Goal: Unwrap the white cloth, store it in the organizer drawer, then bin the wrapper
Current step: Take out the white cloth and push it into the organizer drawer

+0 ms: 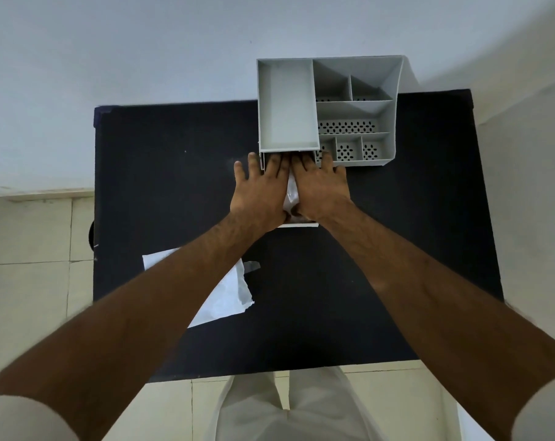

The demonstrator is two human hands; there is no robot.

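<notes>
Two bare forearms reached away from the camera over the black tabletop (174, 173), above pale trousers (288, 409) at the near edge. The left hand (259, 192) and right hand (321, 189) lay side by side, palms down and fingers spread flat, pressing into the pulled-out drawer (298, 223) at the front of the grey organizer (285, 103). Neither hand gripped anything. Between them showed a strip of the white cloth (292, 194), lying in the drawer under the palms; most of it was hidden. The fingertips reached up to the organizer's front, below its large empty left compartment. Small perforated compartments sat on its right side. The wrapper (228, 297) lay flat on the tabletop near the person, partly under the left forearm, well apart from the organizer.
</notes>
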